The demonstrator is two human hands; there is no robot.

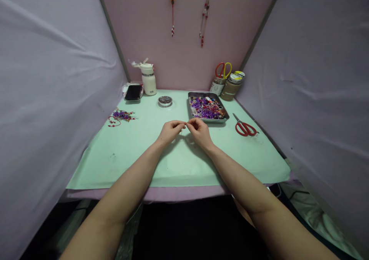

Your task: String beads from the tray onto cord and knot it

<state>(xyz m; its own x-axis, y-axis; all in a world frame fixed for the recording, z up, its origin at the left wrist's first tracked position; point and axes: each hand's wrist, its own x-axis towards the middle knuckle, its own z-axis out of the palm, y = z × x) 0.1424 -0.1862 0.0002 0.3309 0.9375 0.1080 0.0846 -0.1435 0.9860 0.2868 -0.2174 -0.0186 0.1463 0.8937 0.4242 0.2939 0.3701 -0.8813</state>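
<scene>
Over the middle of the table, my left hand [172,131] and my right hand [198,131] meet fingertip to fingertip, both closed in a pinch. Between them is a thin reddish cord [182,131], of which only a short end shows below the left fingers; the rest is hidden or too fine to make out. Just beyond my right hand stands a metal tray [213,120] of purple, clear and dark beads [203,108], with a bit of white and red thread lying on top.
Red-handled scissors [245,128] lie at the right. Strung purple beads with red cords [122,115] lie at the left. Behind are a phone [133,92], a white bottle [149,81], a round container [165,101] and jars [231,89], one holding scissors [223,70]. Cloth walls [57,79] flank the table.
</scene>
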